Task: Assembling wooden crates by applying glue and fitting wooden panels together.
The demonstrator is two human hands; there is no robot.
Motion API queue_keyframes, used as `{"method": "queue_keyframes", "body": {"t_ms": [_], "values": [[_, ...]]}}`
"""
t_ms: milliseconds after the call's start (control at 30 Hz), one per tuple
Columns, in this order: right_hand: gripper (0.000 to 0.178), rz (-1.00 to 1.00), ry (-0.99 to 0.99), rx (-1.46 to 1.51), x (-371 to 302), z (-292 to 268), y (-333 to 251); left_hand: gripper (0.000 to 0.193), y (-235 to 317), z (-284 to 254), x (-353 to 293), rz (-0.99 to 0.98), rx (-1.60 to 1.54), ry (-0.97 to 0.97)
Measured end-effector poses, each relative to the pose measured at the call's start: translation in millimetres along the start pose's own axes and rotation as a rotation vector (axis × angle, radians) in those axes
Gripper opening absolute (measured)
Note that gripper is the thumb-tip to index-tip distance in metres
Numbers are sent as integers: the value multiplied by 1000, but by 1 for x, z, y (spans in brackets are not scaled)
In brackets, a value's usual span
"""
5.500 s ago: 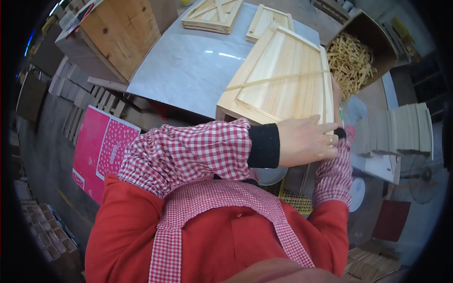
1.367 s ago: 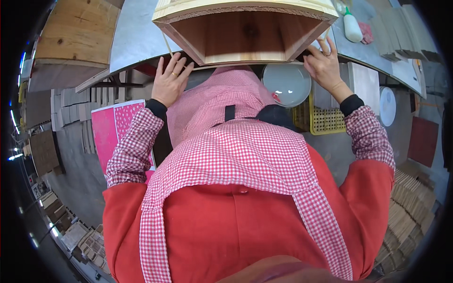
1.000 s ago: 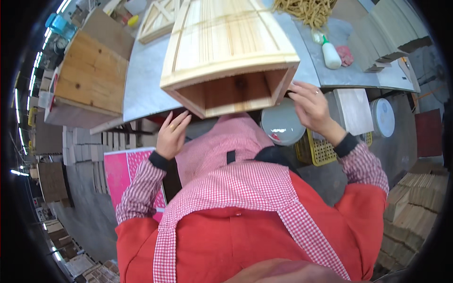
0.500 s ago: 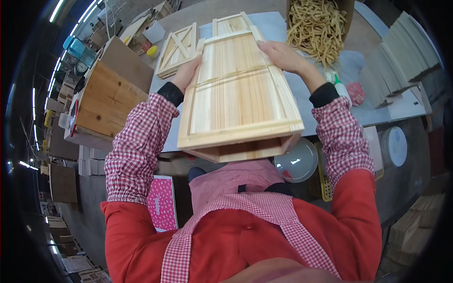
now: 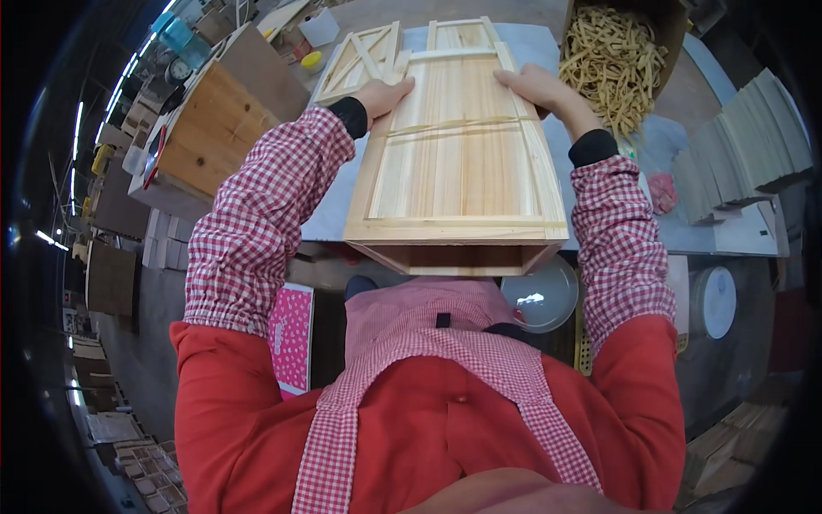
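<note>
A pale wooden box [image 5: 445, 176] with a framed plank face lies in front of me, its near end open and jutting past the table edge. A stretched tan rubber band [image 5: 458, 123] runs across its upper face. My left hand [image 5: 385, 97] grips the far left edge, thumb on top. At the far right edge, my right hand [image 5: 541, 88] holds the box the same way; its lower fingers are hidden. Just beyond the left hand lies a wooden piece with crossed slats [image 5: 364, 62]. Another framed wooden piece [image 5: 462, 34] is behind the box's far end.
A carton holds many tan rubber bands [image 5: 612, 68] at the back right. Beside it are a pink cloth [image 5: 663, 194] and a stack of pale boards [image 5: 745, 141]. A large wooden crate [image 5: 218, 128] stands left of the table. Below the table's edge sits a round translucent tub [image 5: 541, 295].
The view has shifted, so the scene sits further right. Both hands have slid a little farther along the box, the left thumb further onto its top. The box's near end looks slightly lower.
</note>
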State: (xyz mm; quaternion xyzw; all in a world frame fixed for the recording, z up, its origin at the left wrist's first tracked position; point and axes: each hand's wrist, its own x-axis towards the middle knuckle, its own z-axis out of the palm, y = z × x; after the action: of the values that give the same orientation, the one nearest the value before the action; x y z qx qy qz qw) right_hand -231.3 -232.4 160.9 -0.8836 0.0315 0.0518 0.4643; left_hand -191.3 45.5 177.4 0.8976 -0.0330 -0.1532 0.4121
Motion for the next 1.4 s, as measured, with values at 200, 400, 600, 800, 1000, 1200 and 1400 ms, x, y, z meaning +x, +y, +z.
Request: {"method": "queue_keyframes", "body": {"t_ms": [200,400,600,800,1000,1200,1400], "values": [[34,-582,301,-272,-15,-31,-40,68,20,-63,-44,388,385,372],[47,-981,874,-195,-116,23,-89,59,-7,-44,-81,792,42,927],[67,-1036,882,-279,-81,84,-14,53,-83,22,-74,891,-131,1004],[45,-899,850,-128,-114,81,-37,57,-55,3,-92,923,-215,992],[71,-1048,862,-155,-94,109,-13,56,-92,11,-82,907,-193,959],[52,-687,674,317,-83,105,26,41,-99,-42,-122,787,232,836],[48,-85,423,450,-37,150,82,47,75,-49,-153,1350,756,726]]}}
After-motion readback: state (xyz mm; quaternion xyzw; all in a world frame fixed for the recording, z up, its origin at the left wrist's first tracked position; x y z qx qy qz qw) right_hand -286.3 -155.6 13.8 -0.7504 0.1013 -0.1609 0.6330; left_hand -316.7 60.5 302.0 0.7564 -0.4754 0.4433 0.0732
